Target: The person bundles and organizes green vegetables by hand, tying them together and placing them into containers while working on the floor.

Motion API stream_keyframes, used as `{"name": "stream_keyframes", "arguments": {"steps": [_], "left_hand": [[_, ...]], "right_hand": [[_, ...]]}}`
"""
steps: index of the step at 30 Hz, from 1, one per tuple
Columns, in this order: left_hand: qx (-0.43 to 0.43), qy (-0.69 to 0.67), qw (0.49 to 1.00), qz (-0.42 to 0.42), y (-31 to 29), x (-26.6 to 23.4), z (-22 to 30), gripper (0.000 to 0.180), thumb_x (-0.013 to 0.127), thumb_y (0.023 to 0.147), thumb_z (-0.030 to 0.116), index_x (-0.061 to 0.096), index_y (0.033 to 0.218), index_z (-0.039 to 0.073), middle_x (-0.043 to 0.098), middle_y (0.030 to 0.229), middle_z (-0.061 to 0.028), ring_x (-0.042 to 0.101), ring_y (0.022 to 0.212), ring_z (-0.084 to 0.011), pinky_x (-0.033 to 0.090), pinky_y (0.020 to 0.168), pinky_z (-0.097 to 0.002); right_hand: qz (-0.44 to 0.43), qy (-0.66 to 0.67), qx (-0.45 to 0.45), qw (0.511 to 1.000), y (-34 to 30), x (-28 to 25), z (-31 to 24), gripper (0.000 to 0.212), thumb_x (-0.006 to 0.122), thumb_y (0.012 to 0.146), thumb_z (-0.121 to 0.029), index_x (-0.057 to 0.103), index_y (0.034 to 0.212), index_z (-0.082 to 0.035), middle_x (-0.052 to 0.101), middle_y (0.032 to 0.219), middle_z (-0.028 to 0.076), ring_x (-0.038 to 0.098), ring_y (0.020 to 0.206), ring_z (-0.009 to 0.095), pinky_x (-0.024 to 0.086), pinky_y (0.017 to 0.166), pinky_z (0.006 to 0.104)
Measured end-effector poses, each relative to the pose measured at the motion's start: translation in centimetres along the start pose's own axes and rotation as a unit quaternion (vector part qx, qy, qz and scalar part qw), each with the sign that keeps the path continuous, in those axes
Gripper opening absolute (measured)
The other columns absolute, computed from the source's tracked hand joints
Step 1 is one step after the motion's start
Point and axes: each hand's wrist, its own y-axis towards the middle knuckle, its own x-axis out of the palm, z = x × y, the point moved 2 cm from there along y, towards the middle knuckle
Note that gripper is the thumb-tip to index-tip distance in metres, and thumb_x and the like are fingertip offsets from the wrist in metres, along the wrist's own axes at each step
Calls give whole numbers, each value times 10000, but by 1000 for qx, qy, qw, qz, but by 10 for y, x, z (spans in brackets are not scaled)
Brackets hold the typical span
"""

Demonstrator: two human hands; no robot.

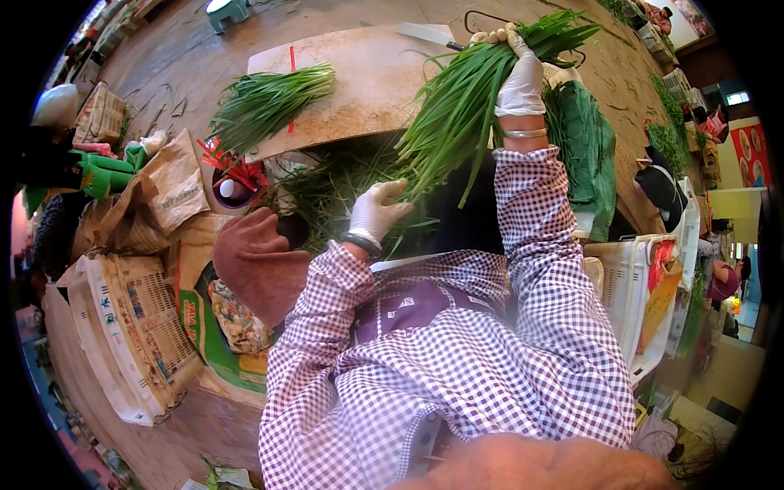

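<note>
With the right hand point(520, 77) clamped round the chives point(457, 114), raised over the board point(359, 86), the half-open left hand point(376, 211) beneath should probably comb loose blades downward, gently.

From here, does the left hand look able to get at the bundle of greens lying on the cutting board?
Probably yes: the left hand is free, touching only the held greens, and nothing stands between it and the bundle on the cutting board.
</note>
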Motion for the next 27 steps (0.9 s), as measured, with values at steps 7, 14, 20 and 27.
{"name": "stream_keyframes", "arguments": {"steps": [7,14,20,27], "left_hand": [[-72,-184,980,-34,9,3,-30,191,729,815,52,715,993,-16,701,879,-50,622,776,-104,508,740,-234],[-135,-542,827,-58,1,13,-53,220,698,872,156,652,1047,31,613,826,13,537,713,-95,445,673,-215],[-137,-587,798,-8,3,22,-53,179,669,897,166,636,1036,58,602,874,18,524,734,-92,434,677,-217],[-216,-597,772,28,1,17,-53,149,636,922,199,622,1021,88,549,818,40,487,672,-85,401,617,-226]], "right_hand": [[-10,37,28,999,-7,7,4,65,631,896,-74,632,950,-38,633,810,62,612,749,195,531,701,349],[-5,17,34,999,-12,13,7,99,581,923,-101,577,863,-22,588,790,77,553,792,226,479,810,361],[-32,34,47,998,-26,28,7,58,595,915,-66,586,960,-30,593,819,54,574,800,196,507,790,333],[-37,-10,64,997,-34,34,11,64,603,912,-73,599,965,-39,612,840,51,583,803,196,510,803,329]]}}
